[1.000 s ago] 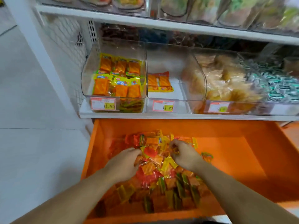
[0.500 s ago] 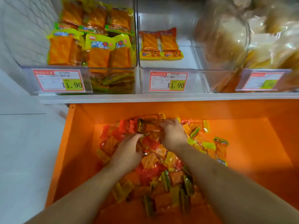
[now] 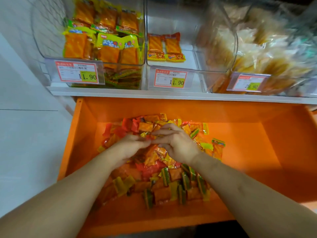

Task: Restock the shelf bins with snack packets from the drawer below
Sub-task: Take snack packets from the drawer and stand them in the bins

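We find both forearms reaching down into the open orange drawer (image 3: 257,152), palms down, with the two hands meeting over the heap of snack packets (image 3: 159,169) in its left half. The left hand (image 3: 130,146) lies low on the pile, its fingers bent and directed toward the right hand; its grip seems closed on packets beneath the fingertips, though blur prevents us from confirming this. The right hand (image 3: 176,145) is arched over the heap, fingers curled, and pinches a small red and yellow packet (image 3: 148,135) at the point where the hands meet.

The packets are mixed: red, orange, yellow and green-edged wrappers lying loose and overlapping. The right half of the drawer floor is bare orange.

Above the drawer, on the white shelf (image 3: 120,93), stand clear bins. The left bin (image 3: 51,48) holds upright yellow-topped packets in two rows. The middle bin (image 3: 188,71) holds only two red-topped packets (image 3: 165,47) toward its rear. The right bin (image 3: 221,40) holds pale wrapped snacks, blurred. Each bin carries a price label (image 3: 78,73) on its front; the left and middle ones read 11.90.
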The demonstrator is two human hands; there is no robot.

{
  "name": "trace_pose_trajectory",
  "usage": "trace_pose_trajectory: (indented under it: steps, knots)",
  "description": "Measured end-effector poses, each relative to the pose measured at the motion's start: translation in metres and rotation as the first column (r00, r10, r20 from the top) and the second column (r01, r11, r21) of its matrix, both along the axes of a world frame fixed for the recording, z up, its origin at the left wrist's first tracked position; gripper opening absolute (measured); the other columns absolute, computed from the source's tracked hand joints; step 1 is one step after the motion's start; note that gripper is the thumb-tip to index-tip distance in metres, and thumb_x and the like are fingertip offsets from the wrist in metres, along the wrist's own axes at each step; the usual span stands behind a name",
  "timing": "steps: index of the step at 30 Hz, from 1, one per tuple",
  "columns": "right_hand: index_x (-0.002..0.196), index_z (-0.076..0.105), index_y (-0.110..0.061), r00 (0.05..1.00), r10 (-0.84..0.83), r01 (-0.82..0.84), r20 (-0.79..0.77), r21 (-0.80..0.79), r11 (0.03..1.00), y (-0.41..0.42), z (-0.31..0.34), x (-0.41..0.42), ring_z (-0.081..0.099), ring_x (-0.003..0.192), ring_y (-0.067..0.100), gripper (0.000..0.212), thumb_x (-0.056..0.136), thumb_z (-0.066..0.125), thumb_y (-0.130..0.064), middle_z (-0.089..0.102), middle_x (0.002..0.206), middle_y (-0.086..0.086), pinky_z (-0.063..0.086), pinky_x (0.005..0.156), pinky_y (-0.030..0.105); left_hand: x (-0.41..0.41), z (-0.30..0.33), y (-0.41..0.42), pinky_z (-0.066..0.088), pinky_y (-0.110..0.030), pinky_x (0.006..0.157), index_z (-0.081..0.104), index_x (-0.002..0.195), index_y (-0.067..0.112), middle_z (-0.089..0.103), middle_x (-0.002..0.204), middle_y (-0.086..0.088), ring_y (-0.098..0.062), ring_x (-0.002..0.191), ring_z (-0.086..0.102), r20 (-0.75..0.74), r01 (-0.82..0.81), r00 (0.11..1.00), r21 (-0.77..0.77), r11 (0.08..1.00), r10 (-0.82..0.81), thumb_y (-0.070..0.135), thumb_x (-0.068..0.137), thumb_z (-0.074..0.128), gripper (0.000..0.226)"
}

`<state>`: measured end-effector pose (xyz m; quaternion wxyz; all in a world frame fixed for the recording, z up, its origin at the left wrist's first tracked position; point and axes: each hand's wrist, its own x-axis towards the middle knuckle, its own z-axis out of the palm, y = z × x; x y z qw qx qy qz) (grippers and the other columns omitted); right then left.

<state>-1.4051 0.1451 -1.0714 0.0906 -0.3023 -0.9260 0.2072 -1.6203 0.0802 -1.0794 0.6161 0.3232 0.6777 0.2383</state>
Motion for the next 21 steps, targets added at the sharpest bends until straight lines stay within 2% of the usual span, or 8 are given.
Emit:
trace_pose_trajectory:
  steps: [2, 3, 5, 6, 9, 13, 16, 21]
  knots:
    - [0.139, 0.065, -0.033, 0.998, -0.056, 0.057, 0.032, -0.029, 0.998, -0.009, 0.003, 0.004, 0.045, 0.134, 0.02, 0.043, 0.096, 0.071, -0.024, 0.06, 0.145, -0.008, 0.037, 0.113, 0.031, -0.003, -0.009, -0.012, 0.054, -0.038, 0.099, 0.075, 0.12, 0.017, 0.078, 0.11, -0.001, -0.021, 0.108, 0.071, 0.13, -0.045, 0.99, -0.067, 0.997, 0.054, 0.013, 0.083, 0.083, 0.038]
    - [0.146, 0.058, -0.03, 0.99, -0.128, 0.132, 0.062, -0.071, 0.989, -0.013, 0.001, 0.008, 0.042, 0.138, 0.018, 0.053, 0.095, 0.072, -0.024, 0.055, 0.149, -0.007, 0.036, 0.116, 0.03, -0.004, -0.015, -0.017, 0.054, -0.04, 0.102, 0.074, 0.122, 0.014, 0.078, 0.111, -0.002, -0.022, 0.107, 0.072, 0.12, -0.052, 0.991, -0.077, 0.996, 0.061, 0.01, 0.078, 0.086, 0.046]
    - [0.15, 0.049, -0.027, 0.942, -0.276, 0.306, 0.189, -0.154, 0.94, -0.017, -0.007, 0.018, 0.04, 0.143, 0.018, 0.063, 0.093, 0.072, -0.013, 0.05, 0.151, -0.004, 0.039, 0.119, 0.035, -0.006, -0.025, -0.022, 0.053, -0.036, 0.103, 0.074, 0.123, 0.017, 0.077, 0.114, 0.0, -0.019, 0.107, 0.071, -0.007, -0.006, 1.0, -0.051, 0.999, 0.005, 0.016, 0.072, 0.091, 0.054]
    - [0.145, 0.052, -0.026, 0.913, -0.3, 0.356, 0.276, -0.183, 0.917, -0.018, -0.014, 0.023, 0.045, 0.139, 0.02, 0.06, 0.091, 0.07, -0.008, 0.052, 0.148, -0.002, 0.044, 0.115, 0.038, -0.006, -0.028, -0.024, 0.053, -0.029, 0.096, 0.074, 0.12, 0.018, 0.076, 0.111, 0.003, -0.016, 0.103, 0.069, -0.071, 0.028, 0.997, -0.039, 0.999, -0.03, 0.017, 0.074, 0.091, 0.049]
    - [0.12, 0.064, -0.026, 0.839, -0.146, 0.352, 0.524, -0.318, 0.88, -0.018, -0.033, 0.032, 0.064, 0.118, 0.024, 0.037, 0.087, 0.067, -0.007, 0.067, 0.123, 0.001, 0.055, 0.095, 0.037, -0.008, -0.035, -0.026, 0.046, -0.021, 0.072, 0.069, 0.103, 0.022, 0.07, 0.096, 0.009, -0.011, 0.09, 0.064, -0.155, 0.048, 0.987, -0.024, 0.999, -0.051, 0.012, 0.084, 0.084, 0.027]
    - [0.131, 0.064, -0.022, 0.753, 0.099, 0.213, 0.65, -0.384, 0.898, -0.018, -0.055, 0.032, 0.062, 0.117, 0.022, 0.048, 0.085, 0.079, -0.018, 0.068, 0.128, 0.001, 0.05, 0.091, 0.031, -0.008, -0.048, -0.023, 0.054, -0.035, 0.089, 0.072, 0.09, 0.021, 0.078, 0.096, 0.001, -0.023, 0.099, 0.073, -0.159, 0.043, 0.986, -0.012, 0.999, -0.045, 0.005, 0.08, 0.083, 0.022]
    - [0.12, 0.063, -0.026, 0.745, 0.11, 0.19, 0.658, -0.368, 0.91, -0.021, -0.072, 0.034, 0.063, 0.11, 0.022, 0.044, 0.081, 0.082, -0.021, 0.066, 0.119, 0.0, 0.045, 0.079, 0.028, -0.007, -0.056, -0.022, 0.057, -0.046, 0.095, 0.07, 0.085, 0.02, 0.079, 0.093, 0.0, -0.023, 0.093, 0.074, -0.164, 0.071, 0.984, -0.036, 0.997, -0.076, 0.003, 0.078, 0.084, 0.022]
    - [0.099, 0.069, -0.026, 0.756, 0.121, 0.18, 0.643, -0.381, 0.907, -0.023, -0.075, 0.033, 0.066, 0.102, 0.025, 0.023, 0.083, 0.066, -0.01, 0.071, 0.103, 0.0, 0.057, 0.082, 0.037, -0.005, -0.054, -0.022, 0.059, -0.046, 0.093, 0.07, 0.084, 0.021, 0.077, 0.089, 0.002, -0.022, 0.091, 0.072, -0.144, 0.052, 0.988, -0.063, 0.997, -0.061, 0.007, 0.077, 0.085, 0.022]
